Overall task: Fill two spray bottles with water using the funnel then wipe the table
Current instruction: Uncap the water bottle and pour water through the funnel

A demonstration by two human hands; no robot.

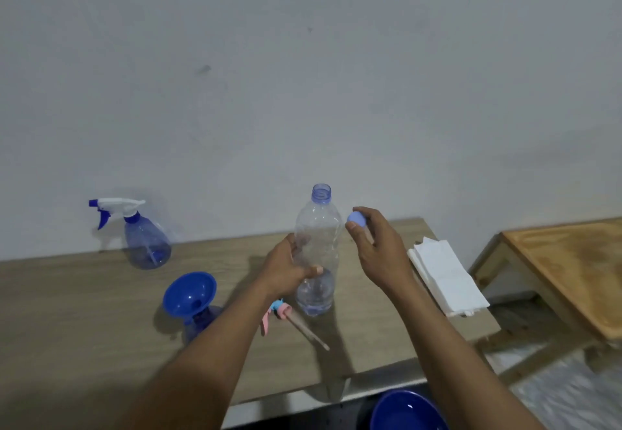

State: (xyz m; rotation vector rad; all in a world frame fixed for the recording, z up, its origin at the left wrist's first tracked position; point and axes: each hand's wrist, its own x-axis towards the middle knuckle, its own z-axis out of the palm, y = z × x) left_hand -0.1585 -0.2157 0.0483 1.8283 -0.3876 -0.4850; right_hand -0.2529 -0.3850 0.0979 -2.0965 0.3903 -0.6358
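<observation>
My left grip (289,268) curls round the uncapped water bottle (316,227) on the counter (84,312), my right grip (373,244) pinches its cap (356,219), and I fear my left forearm (215,345) may knock the funnel (190,291) perched in the near spray bottle (202,321).

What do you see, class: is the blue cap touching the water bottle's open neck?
Apart. The head view shows the blue cap pinched in the right hand, off to the side of the water bottle's open neck, wall visible between.
</observation>
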